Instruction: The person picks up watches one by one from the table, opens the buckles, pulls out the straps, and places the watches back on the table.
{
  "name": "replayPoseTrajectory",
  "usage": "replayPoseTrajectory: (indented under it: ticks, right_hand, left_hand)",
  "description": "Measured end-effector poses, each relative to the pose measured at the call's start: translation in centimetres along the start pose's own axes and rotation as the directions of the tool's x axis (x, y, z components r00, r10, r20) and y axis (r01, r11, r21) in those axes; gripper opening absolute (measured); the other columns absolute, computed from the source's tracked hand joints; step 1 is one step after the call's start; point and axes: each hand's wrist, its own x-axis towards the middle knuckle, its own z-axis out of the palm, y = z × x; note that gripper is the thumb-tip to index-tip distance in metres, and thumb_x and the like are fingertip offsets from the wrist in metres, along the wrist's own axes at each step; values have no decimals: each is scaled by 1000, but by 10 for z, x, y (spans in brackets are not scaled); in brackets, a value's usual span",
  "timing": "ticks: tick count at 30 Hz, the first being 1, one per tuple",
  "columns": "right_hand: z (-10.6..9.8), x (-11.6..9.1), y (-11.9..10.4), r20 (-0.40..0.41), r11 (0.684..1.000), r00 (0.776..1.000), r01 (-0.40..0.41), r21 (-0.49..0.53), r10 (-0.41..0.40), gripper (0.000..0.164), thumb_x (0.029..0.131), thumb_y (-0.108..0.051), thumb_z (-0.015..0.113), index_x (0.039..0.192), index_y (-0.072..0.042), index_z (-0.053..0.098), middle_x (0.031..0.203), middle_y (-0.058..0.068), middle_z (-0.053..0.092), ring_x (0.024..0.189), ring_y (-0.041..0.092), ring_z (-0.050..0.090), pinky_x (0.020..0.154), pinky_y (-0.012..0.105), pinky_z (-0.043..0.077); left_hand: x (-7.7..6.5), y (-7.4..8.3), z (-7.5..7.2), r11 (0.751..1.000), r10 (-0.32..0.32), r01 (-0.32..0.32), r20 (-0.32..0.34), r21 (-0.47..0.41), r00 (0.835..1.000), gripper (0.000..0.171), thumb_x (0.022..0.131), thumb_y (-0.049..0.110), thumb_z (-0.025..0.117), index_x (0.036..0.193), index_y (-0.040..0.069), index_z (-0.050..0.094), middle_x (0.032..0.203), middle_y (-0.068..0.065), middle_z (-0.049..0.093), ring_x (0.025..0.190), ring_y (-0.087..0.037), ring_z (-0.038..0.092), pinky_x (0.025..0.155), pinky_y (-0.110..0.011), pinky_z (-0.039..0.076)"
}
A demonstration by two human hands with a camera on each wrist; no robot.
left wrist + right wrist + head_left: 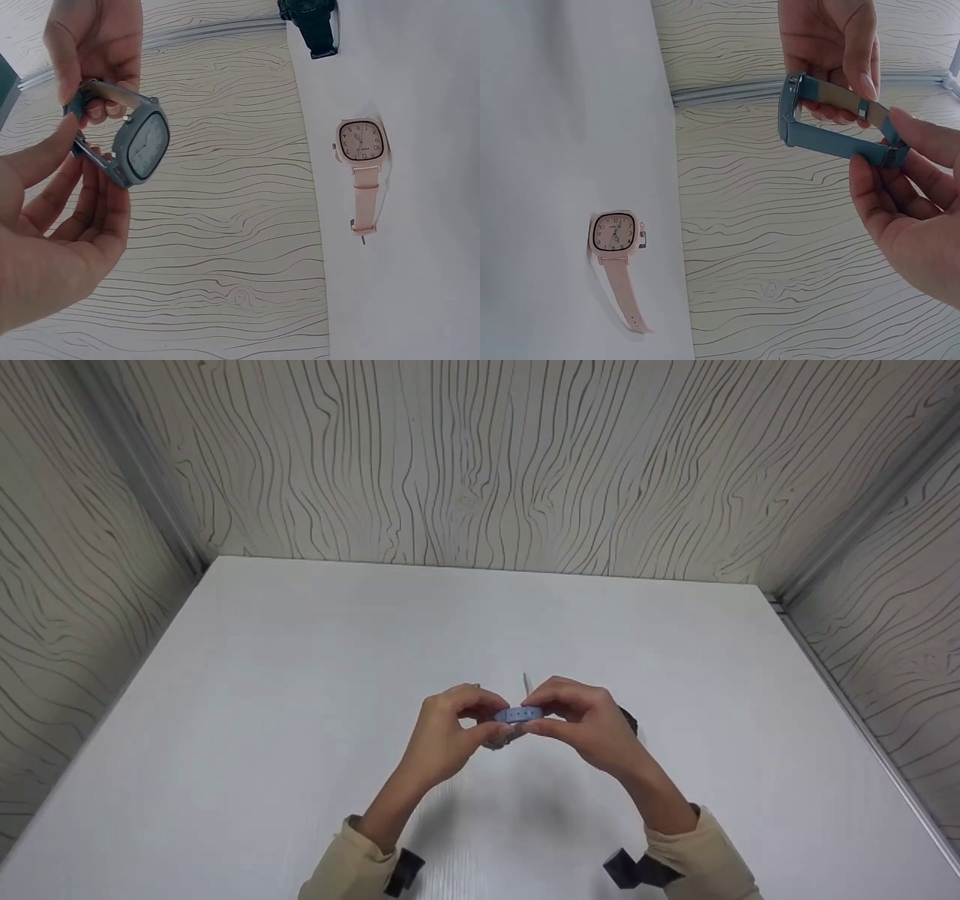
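Note:
Between both hands, above the table, is a blue wristwatch [519,715] with a squarish case. My left hand [444,735] pinches its strap from the left. On the other side my right hand [596,729] grips the strap between thumb and fingers. In the right wrist view the blue strap [829,140] forms a loop, its ends meeting at the fingers of the right hand [922,206]. The watch's pale dial [148,146] shows in the left wrist view, beyond the left hand [67,225]. Fingers partly cover the buckle.
A pink wristwatch [361,141] lies face up on the white table [300,675], its strap stretched out. Part of a black watch [311,22] shows at the upper edge of the left wrist view. Wood-patterned walls [465,465] enclose the table.

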Motion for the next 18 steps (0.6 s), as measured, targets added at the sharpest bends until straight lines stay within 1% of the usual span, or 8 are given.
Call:
replayPoseTrajectory:
  ticks: [4, 12, 18]
  right_hand:
    - [-1, -1, 0, -16, 1000, 1000, -12, 1, 12, 17, 81, 6, 64, 98, 4, 64, 90, 15, 59, 82, 22, 58, 80, 29, 51]
    - [-3, -5, 1, -48, 997, 996, -76, -20, 75, 18, 81, 3, 65, 98, 2, 65, 90, 13, 58, 82, 21, 58, 79, 30, 51]
    - [-3, -7, 0, -59, 994, 993, -104, -28, 102, 18, 80, 2, 66, 99, 2, 66, 90, 13, 59, 81, 21, 58, 79, 31, 51]
  left_hand:
    - [-1, -2, -2, 1000, -25, 25, 0, -6, 1000, 15, 77, 5, 71, 91, 5, 68, 86, 0, 61, 83, -14, 61, 75, -24, 50]
    - [-2, -6, -4, 996, -82, 82, 17, -14, 996, 17, 77, 6, 71, 94, 6, 68, 92, -1, 62, 89, -17, 60, 80, -30, 50]
    - [-3, -7, -3, 995, -96, 96, 22, 5, 995, 16, 78, 8, 72, 93, 7, 68, 91, 0, 62, 89, -16, 59, 81, -30, 49]
